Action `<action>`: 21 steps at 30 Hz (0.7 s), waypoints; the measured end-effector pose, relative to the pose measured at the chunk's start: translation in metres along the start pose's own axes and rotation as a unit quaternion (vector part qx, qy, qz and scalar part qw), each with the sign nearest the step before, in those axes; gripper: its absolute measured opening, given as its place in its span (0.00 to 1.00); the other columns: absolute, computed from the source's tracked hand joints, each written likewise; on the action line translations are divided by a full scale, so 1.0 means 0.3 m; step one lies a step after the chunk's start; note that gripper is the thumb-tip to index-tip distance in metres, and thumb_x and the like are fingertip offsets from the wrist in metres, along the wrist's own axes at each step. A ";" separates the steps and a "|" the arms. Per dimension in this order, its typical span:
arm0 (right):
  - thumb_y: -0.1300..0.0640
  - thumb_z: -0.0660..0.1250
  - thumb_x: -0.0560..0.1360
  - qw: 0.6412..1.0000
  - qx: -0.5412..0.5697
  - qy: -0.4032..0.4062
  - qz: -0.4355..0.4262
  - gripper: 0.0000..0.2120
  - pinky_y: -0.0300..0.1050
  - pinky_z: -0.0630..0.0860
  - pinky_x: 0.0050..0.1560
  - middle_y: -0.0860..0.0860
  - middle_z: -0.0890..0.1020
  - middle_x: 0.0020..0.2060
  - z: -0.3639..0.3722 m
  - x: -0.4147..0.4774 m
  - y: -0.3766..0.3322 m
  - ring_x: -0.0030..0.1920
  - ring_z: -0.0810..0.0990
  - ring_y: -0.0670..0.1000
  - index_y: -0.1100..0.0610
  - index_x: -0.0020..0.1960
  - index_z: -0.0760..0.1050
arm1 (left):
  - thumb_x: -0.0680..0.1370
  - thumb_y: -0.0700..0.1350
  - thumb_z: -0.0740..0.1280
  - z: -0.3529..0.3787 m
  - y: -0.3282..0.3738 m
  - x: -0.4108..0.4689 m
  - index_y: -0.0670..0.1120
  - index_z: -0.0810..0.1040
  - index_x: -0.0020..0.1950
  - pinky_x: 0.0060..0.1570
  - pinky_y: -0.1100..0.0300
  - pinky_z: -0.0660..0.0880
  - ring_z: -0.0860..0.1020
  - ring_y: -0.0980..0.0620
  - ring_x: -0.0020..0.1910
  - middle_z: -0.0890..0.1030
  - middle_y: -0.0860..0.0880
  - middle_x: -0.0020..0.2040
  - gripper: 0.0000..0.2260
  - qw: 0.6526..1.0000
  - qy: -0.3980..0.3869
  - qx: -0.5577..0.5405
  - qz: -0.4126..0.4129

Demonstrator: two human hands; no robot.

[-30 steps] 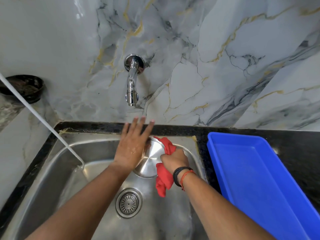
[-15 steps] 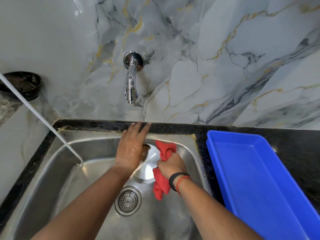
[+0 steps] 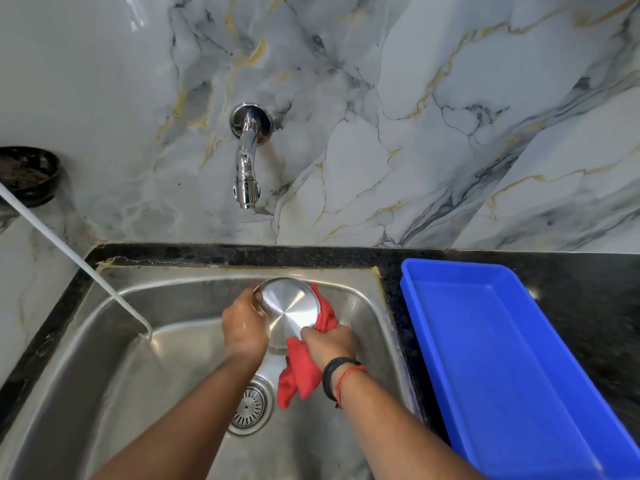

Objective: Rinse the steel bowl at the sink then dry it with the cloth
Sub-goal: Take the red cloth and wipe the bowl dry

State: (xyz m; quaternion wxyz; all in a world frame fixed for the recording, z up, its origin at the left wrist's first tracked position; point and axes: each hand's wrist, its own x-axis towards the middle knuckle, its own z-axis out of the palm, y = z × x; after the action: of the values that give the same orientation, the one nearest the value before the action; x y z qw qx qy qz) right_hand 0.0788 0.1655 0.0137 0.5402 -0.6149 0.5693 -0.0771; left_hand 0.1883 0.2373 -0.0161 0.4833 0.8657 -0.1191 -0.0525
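Steel bowl: the steel bowl [image 3: 290, 308] was held in the air above the far part of the sink basin, tilted so that its brushed outer bottom faced the camera — its inside could not be seen.
Left hand: the left hand [image 3: 245, 327] gripped the bowl's left rim, fingers curled over the edge; the skin looked wet.
Right hand: the right hand [image 3: 327, 342] was clenched around the red cloth [image 3: 302, 368] and pressed it against the bowl's lower right edge.
Cloth: part of it bunched up behind the bowl's right side, and the rest hung down from the fist toward the drain.
Wrist: a black band [image 3: 333, 374] and a thin red thread sat on the right wrist.
Sink: the steel sink [image 3: 114, 375] was set into a dark speckled counter, with the drain strainer [image 3: 250, 407] near the middle of its floor, below the hands.
Tap: a chrome tap [image 3: 246, 161] came out of the marble wall above the sink's far edge — no water ran from it.
Hose: a white hose [image 3: 69, 254] slanted in from the left edge and ended over the sink's far left corner.
Tray: a blue plastic tray [image 3: 512, 368] lay on the counter just beside the sink's right edge.
Dark bowl: a dark bowl [image 3: 27, 174] sat on the ledge at the far left.
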 end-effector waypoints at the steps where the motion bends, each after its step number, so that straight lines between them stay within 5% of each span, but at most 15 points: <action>1: 0.58 0.68 0.67 1.000 -0.013 0.008 -0.006 0.06 0.36 0.69 0.31 0.50 0.82 0.35 -0.001 0.003 0.000 0.32 0.78 0.47 0.55 0.44 0.79 | 0.77 0.33 0.64 0.001 -0.003 -0.003 0.40 0.80 0.54 0.46 0.48 0.73 0.79 0.31 0.51 0.83 0.33 0.50 0.09 0.999 0.000 0.027 0.019; 4: 0.58 0.67 0.68 0.988 -0.131 0.018 -0.075 0.09 0.39 0.73 0.40 0.53 0.83 0.40 -0.017 0.025 -0.028 0.40 0.81 0.55 0.55 0.47 0.79 | 0.71 0.30 0.69 -0.005 -0.001 0.015 0.42 0.73 0.68 0.67 0.36 0.65 0.67 0.31 0.70 0.72 0.34 0.70 0.25 0.946 -0.013 0.164 0.278; 6: 0.58 0.66 0.68 0.973 -0.194 0.018 -0.126 0.10 0.40 0.73 0.41 0.54 0.83 0.42 -0.027 0.030 -0.063 0.43 0.82 0.57 0.53 0.49 0.79 | 0.70 0.29 0.70 -0.010 0.033 0.036 0.43 0.72 0.70 0.71 0.36 0.61 0.64 0.35 0.73 0.70 0.37 0.73 0.29 0.857 -0.056 0.218 0.464; 8: 0.58 0.66 0.69 0.963 -0.217 0.016 -0.160 0.09 0.41 0.73 0.42 0.53 0.84 0.42 -0.033 0.029 -0.096 0.45 0.82 0.57 0.51 0.48 0.78 | 0.71 0.28 0.70 -0.018 0.069 0.054 0.43 0.74 0.69 0.70 0.39 0.66 0.68 0.38 0.71 0.73 0.40 0.71 0.27 0.815 -0.112 0.232 0.519; 11: 0.57 0.64 0.67 0.967 -0.185 0.020 -0.176 0.10 0.41 0.75 0.43 0.51 0.84 0.41 -0.038 0.024 -0.121 0.44 0.82 0.56 0.49 0.47 0.79 | 0.76 0.31 0.67 -0.036 0.084 0.064 0.44 0.70 0.72 0.64 0.44 0.75 0.73 0.40 0.68 0.77 0.42 0.68 0.25 0.873 -0.159 0.173 0.426; 17: 0.56 0.69 0.67 0.999 -0.032 -0.001 -0.044 0.10 0.39 0.72 0.39 0.52 0.84 0.41 -0.024 0.023 -0.070 0.41 0.82 0.53 0.54 0.48 0.80 | 0.72 0.26 0.62 -0.026 0.078 0.040 0.43 0.72 0.71 0.50 0.47 0.76 0.81 0.35 0.48 0.84 0.33 0.47 0.28 0.992 0.005 -0.003 0.126; 19: 0.58 0.68 0.67 1.000 -0.004 -0.022 0.000 0.10 0.40 0.72 0.39 0.53 0.84 0.42 -0.021 0.024 -0.041 0.41 0.81 0.53 0.56 0.49 0.79 | 0.74 0.27 0.60 -0.002 0.077 0.036 0.42 0.73 0.69 0.54 0.47 0.75 0.80 0.33 0.52 0.83 0.32 0.52 0.24 0.999 -0.001 -0.030 0.042; 21: 0.60 0.67 0.68 1.000 -0.020 -0.018 0.005 0.12 0.41 0.75 0.40 0.54 0.84 0.43 -0.023 0.030 -0.028 0.40 0.81 0.53 0.57 0.51 0.79 | 0.74 0.26 0.59 0.006 0.077 0.033 0.41 0.73 0.69 0.62 0.45 0.71 0.74 0.32 0.63 0.77 0.33 0.64 0.24 0.997 -0.033 0.026 0.058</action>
State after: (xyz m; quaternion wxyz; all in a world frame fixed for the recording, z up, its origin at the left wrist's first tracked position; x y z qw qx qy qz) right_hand 0.0822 0.1527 0.0182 0.5382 -0.6245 0.5636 -0.0519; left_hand 0.1938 0.2216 0.0028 0.4585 0.8675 -0.1865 -0.0496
